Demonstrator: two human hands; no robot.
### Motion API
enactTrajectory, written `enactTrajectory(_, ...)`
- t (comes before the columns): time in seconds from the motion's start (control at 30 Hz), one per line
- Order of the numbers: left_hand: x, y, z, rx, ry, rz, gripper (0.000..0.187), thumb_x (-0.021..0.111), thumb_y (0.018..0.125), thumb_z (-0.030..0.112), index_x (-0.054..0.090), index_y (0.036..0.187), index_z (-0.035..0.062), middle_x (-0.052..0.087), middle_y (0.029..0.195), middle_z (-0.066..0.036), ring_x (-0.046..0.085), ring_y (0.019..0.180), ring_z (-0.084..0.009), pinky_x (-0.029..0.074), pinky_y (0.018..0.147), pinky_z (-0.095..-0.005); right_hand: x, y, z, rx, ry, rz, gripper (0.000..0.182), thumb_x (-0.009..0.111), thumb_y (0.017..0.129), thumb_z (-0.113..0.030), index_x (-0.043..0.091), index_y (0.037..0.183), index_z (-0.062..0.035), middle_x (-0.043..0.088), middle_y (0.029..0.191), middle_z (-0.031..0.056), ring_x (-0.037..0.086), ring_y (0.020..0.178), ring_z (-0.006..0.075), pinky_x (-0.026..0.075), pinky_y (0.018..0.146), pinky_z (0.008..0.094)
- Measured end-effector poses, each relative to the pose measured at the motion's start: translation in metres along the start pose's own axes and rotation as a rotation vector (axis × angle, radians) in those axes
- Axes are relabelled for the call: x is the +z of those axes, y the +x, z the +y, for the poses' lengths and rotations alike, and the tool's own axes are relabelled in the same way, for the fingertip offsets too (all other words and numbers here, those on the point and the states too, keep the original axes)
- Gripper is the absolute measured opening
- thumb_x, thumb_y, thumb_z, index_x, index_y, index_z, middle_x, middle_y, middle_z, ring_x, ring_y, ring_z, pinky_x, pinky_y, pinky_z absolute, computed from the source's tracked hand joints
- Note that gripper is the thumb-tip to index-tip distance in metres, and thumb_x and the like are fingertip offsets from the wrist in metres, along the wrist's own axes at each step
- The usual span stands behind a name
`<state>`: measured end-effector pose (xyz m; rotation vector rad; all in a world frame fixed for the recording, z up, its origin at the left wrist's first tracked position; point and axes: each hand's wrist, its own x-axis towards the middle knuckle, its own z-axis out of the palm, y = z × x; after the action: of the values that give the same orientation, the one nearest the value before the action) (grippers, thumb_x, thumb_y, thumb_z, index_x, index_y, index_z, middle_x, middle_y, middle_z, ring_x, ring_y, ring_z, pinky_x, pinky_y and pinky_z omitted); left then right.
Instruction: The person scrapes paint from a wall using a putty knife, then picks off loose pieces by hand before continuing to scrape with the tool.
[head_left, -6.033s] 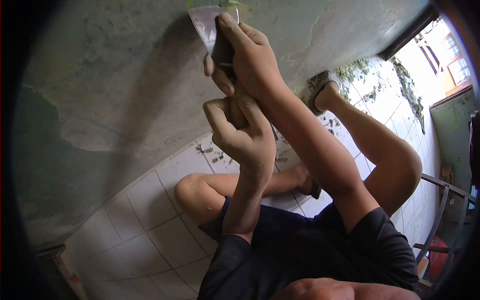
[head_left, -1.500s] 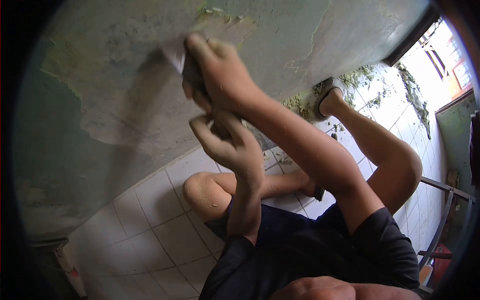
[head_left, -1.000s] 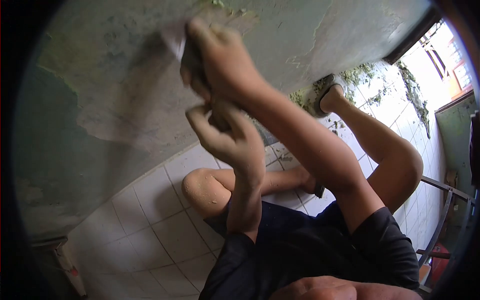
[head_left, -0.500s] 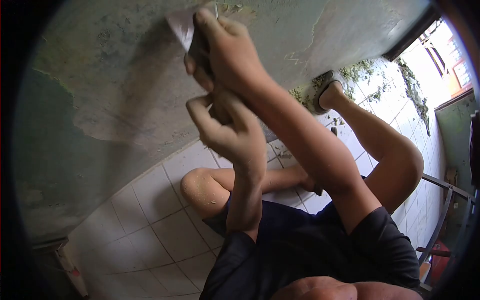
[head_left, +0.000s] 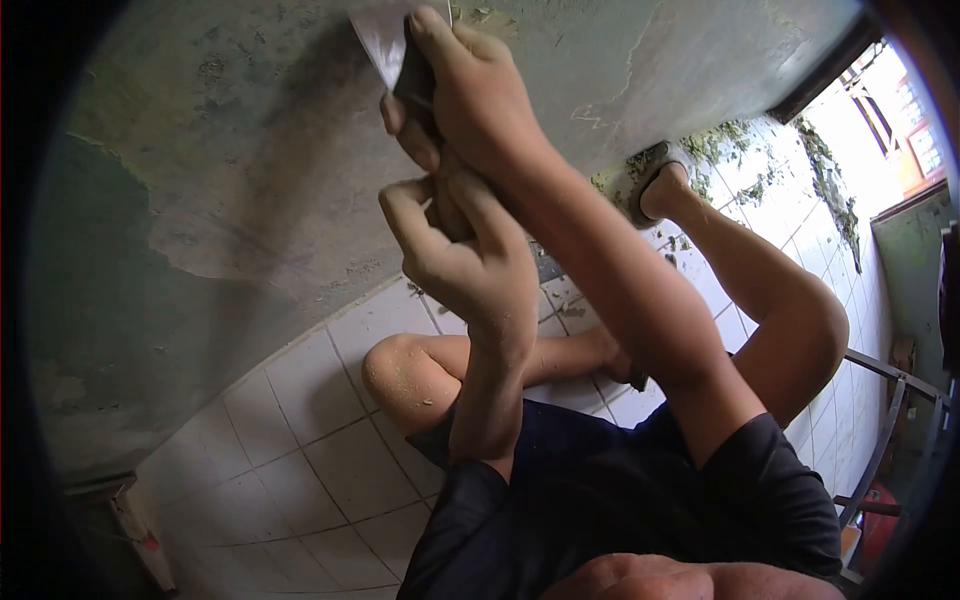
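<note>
My right hand (head_left: 480,95) is wrapped around the dark handle of a scraper (head_left: 378,40), thumb stretched up along it. The broad, shiny metal blade lies close to the wall (head_left: 230,170), its far edge near the top of the view. Just below, my left hand (head_left: 460,240) is closed with bent fingers around what appears to be the lower end of the handle, which is mostly hidden. On the wall, patchy green-grey paint has worn and peeled areas with ragged edges.
White floor tiles (head_left: 320,460) meet the wall's foot. Green paint flakes (head_left: 725,145) litter the floor near my sandalled foot (head_left: 657,185). My bent knee (head_left: 405,370) is near the wall. A metal frame (head_left: 895,420) stands at right, below a bright opening.
Both hands and the scraper have shifted slightly right along the wall, the right hand a little upward too. The grip looks the same.
</note>
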<state>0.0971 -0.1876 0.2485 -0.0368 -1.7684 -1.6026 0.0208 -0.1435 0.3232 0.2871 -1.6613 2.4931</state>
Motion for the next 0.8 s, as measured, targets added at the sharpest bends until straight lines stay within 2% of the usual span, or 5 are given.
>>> enactTrajectory(0.33,0.004,-0.003,-0.001,-0.125,-0.107,0.014,0.020,0.057,0.102,0.015,0.049,0.097,-0.0032,0.059,0.078,-0.011,0.060,0.067,-0.0142,0.049,0.062,-0.0286,0.003,0.003,0.014,-0.109,-0.164,0.103,0.043,0.042,0.107,-0.031,0.052,0.077,-0.0013,0.060,0.056,0.0145,0.050,0.036,0.0185,0.039,0.037,0.0336)
enactTrajectory(0.53,0.002,-0.001,0.001,-0.018,-0.010,-0.006,0.023,0.058,0.102,0.017,0.049,0.095,-0.0017,0.059,0.076,-0.010,0.060,0.066,-0.0136,0.049,0.061,-0.0308,-0.004,-0.001,0.004,-0.015,-0.010,0.054,0.045,0.040,0.108,-0.032,0.051,0.079,0.0006,0.059,0.057,0.0160,0.049,0.036,0.0189,0.038,0.036,0.0338)
enactTrajectory(0.6,0.009,0.001,0.000,-0.056,-0.034,0.033,0.023,0.059,0.102,0.018,0.049,0.095,-0.0016,0.059,0.076,-0.010,0.060,0.066,-0.0140,0.049,0.062,-0.0321,-0.004,0.001,0.003,-0.033,-0.110,0.094,0.042,0.043,0.109,-0.035,0.053,0.083,-0.0034,0.058,0.057,0.0105,0.044,0.035,0.0143,0.034,0.034,0.0283)
enactTrajectory(0.67,0.016,0.009,-0.002,0.079,0.030,-0.002,0.021,0.060,0.099,0.017,0.048,0.094,0.0008,0.063,0.074,-0.015,0.071,0.065,-0.0280,0.051,0.056,-0.0346,-0.012,0.005,-0.013,-0.041,-0.039,0.011,0.041,0.044,0.109,-0.036,0.055,0.085,-0.0040,0.060,0.057,0.0096,0.046,0.036,0.0137,0.035,0.035,0.0277)
enactTrajectory(0.8,0.006,-0.003,0.000,-0.002,-0.035,0.033,0.021,0.060,0.099,0.017,0.048,0.094,0.0006,0.063,0.079,-0.018,0.071,0.069,-0.0291,0.052,0.057,-0.0346,-0.003,-0.008,-0.002,0.063,-0.090,0.053,0.042,0.042,0.110,-0.036,0.054,0.086,-0.0032,0.060,0.058,0.0097,0.045,0.036,0.0131,0.035,0.035,0.0283)
